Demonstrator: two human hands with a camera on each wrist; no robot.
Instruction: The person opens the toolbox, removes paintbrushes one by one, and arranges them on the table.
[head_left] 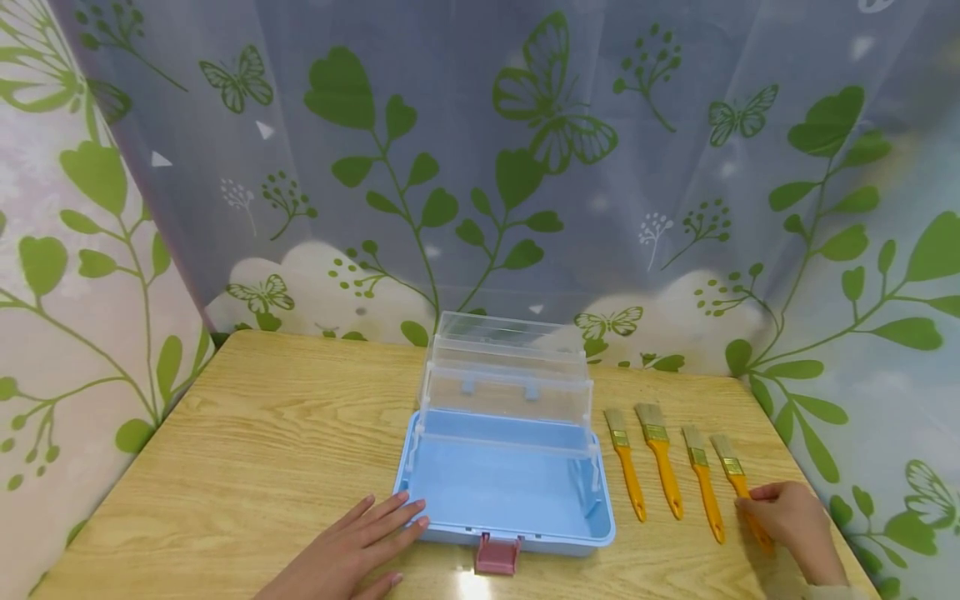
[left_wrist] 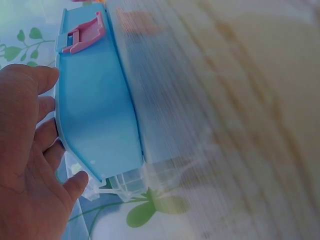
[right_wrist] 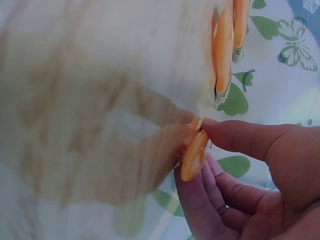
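Note:
A light blue plastic box (head_left: 502,487) stands on the table with its clear lid and trays (head_left: 510,367) raised at the back. Its pink latch (head_left: 498,555) hangs down at the front. My left hand (head_left: 352,546) rests with fairly straight fingers at the box's front left corner; in the left wrist view the fingertips lie along the rim. At the far right, my right hand (head_left: 798,521) pinches the orange handle of the rightmost paintbrush (head_left: 729,457) between thumb and fingers. The right wrist view shows that handle's end (right_wrist: 194,162) at the fingertips.
Between the box and my right hand lie more paintbrushes, a narrow one (head_left: 626,462), a wider one (head_left: 660,458) and another narrow one (head_left: 703,483), bristles pointing away. A curtain (head_left: 465,167) with leaves and butterflies borders the wooden table (head_left: 285,417) at the back and sides.

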